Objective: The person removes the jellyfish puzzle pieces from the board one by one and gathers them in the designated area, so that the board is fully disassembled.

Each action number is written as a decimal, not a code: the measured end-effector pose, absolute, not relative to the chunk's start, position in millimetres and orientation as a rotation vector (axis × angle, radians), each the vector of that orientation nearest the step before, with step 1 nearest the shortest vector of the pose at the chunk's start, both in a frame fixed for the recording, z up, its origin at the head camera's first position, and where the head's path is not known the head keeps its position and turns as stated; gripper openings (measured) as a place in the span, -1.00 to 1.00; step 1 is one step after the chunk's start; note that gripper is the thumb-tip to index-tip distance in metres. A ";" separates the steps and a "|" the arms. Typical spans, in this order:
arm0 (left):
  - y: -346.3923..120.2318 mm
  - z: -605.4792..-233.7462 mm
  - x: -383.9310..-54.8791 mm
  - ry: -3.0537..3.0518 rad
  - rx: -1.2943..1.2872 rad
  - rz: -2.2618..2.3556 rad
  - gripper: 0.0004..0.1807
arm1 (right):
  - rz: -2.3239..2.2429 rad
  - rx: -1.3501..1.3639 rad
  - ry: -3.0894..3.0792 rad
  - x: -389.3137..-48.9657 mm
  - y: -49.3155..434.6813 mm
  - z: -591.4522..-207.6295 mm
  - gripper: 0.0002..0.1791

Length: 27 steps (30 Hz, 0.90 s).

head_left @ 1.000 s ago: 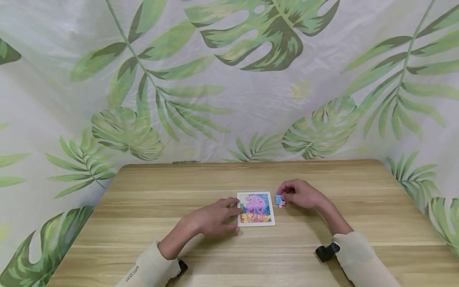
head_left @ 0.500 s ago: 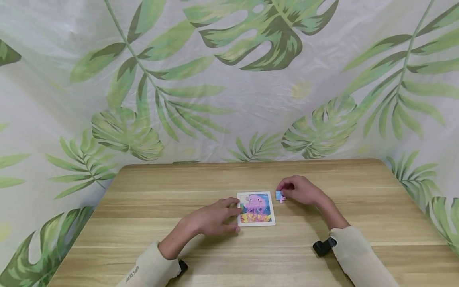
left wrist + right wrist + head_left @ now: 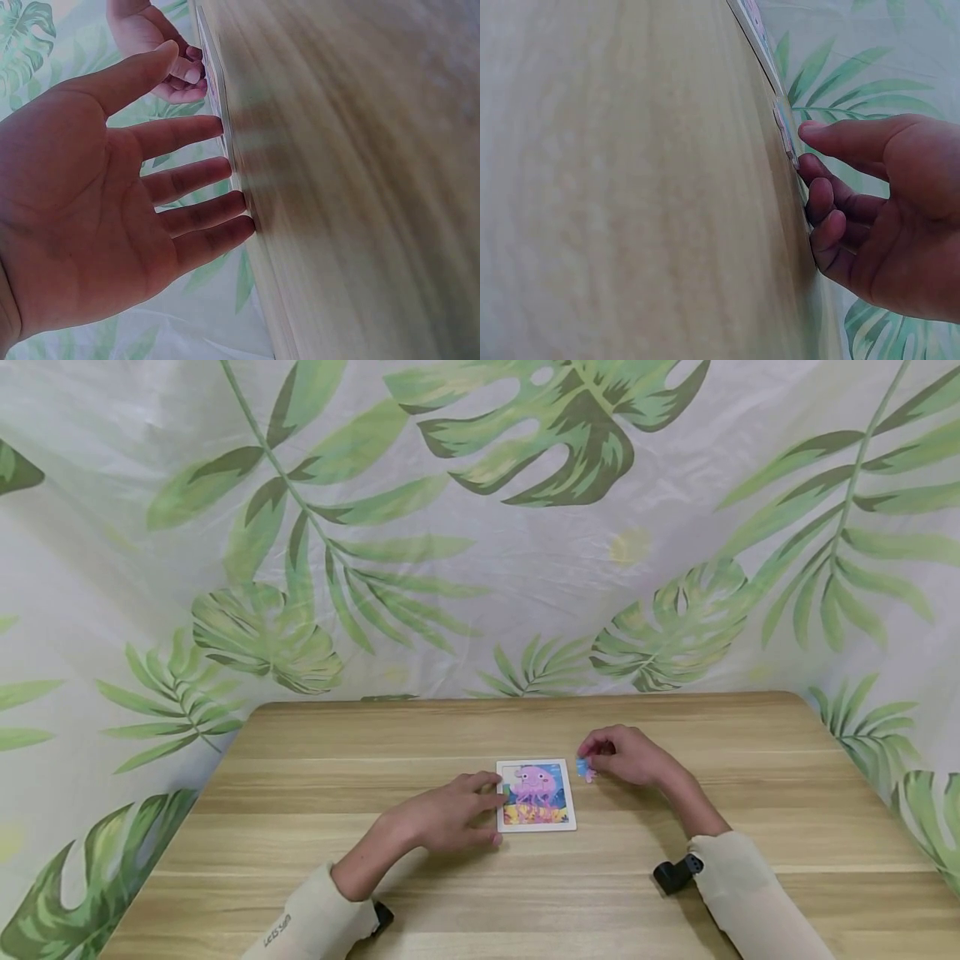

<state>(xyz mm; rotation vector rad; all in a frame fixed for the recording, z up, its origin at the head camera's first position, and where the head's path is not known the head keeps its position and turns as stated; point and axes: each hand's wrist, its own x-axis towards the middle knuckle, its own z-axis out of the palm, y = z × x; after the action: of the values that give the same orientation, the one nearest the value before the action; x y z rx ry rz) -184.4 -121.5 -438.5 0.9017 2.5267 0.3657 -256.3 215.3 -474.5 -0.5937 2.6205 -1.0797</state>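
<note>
A square jigsaw puzzle (image 3: 537, 828) with a white border and a pink jellyfish picture lies flat on the table. Its upper left corner shows a pale gap. My left hand (image 3: 453, 814) rests at the puzzle's left edge, fingers spread and fairly straight; in the left wrist view the left hand's fingertips (image 3: 214, 127) touch the border and tabletop. Just right of the puzzle, my right hand (image 3: 626, 756) pinches a small blue-and-pink puzzle piece (image 3: 583, 767) between thumb and curled fingers. The right wrist view shows this puzzle piece (image 3: 784, 131) low at the tabletop, beside the fingertips.
The wooden table (image 3: 450, 902) spreads around both hands, its far edge against a leaf-patterned cloth (image 3: 480, 568). Black devices sit at both wrists, one of them a dark wrist camera (image 3: 675, 874) by the right sleeve.
The right hand has shifted slightly away from the person, and the puzzle piece has moved with it and turned a little. The left hand and the puzzle have stayed in place.
</note>
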 end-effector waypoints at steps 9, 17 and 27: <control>-120.7 -438.4 -184.3 2.521 0.881 0.367 -0.31 | -1.065 -0.617 2.643 -254.3 209.5 -471.5 -0.86; -120.2 -437.0 -183.9 2.519 0.873 0.373 -0.32 | -1.089 -0.663 2.630 -251.2 190.5 -466.4 -0.81; -121.1 -437.3 -184.2 2.514 0.858 0.382 -0.31 | -1.032 -0.746 2.608 -252.8 161.8 -468.1 -0.80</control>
<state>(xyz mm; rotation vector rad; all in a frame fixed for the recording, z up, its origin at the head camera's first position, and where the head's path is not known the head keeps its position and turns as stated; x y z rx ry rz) -184.2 -121.1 -437.3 0.8575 2.5142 0.3817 -252.8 161.8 -468.1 -0.7457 2.6076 -1.0324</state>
